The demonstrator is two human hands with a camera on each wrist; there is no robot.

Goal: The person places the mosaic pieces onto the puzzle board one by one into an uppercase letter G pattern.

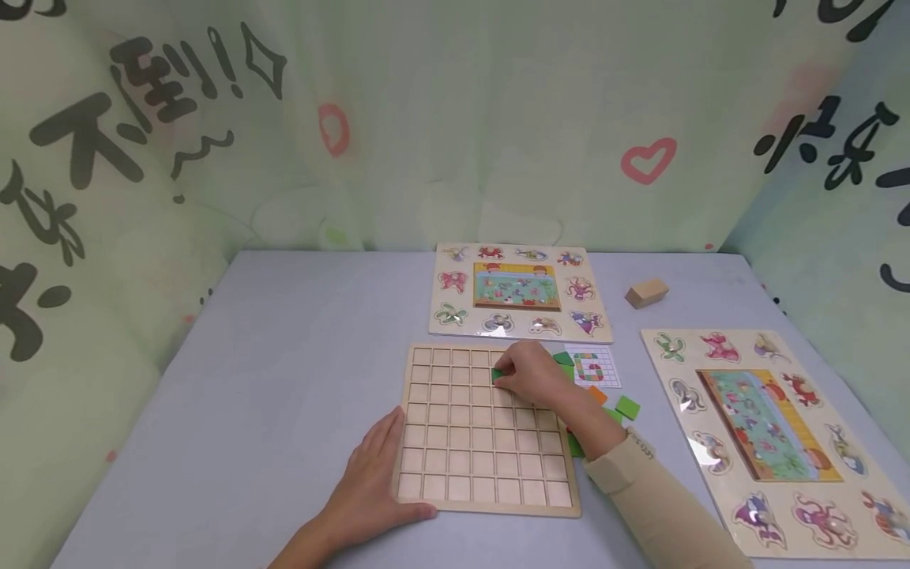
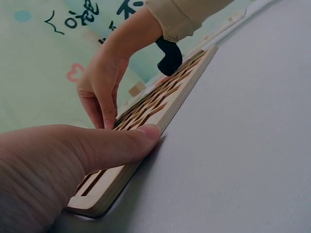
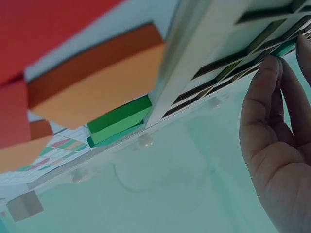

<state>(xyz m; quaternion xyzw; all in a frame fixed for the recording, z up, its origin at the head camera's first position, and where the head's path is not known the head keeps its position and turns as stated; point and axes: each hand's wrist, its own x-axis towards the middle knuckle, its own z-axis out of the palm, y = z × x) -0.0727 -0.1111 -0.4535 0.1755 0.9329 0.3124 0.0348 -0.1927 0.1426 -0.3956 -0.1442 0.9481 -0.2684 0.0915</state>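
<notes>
A green tile (image 1: 497,374) sits in a cell in the upper right part of the wooden grid board (image 1: 483,458), pinched by the fingers (image 1: 513,381) of the right hand (image 1: 535,377), which reaches in from about four o'clock. The board lies flat near the middle of the grey bench (image 1: 284,379). The left hand (image 1: 370,482) rests at the board's seven o'clock corner, fingers straight and flat, thumb pressed along the near edge. Just beside the board at three o'clock lie loose green tiles (image 1: 627,408), an orange tile (image 1: 597,394) and a pattern card (image 1: 592,367). An animal puzzle (image 1: 519,291) lies at twelve o'clock, a second animal puzzle (image 1: 775,435) farther off at three o'clock, and a wooden block (image 1: 646,293) near the far right edge.
</notes>
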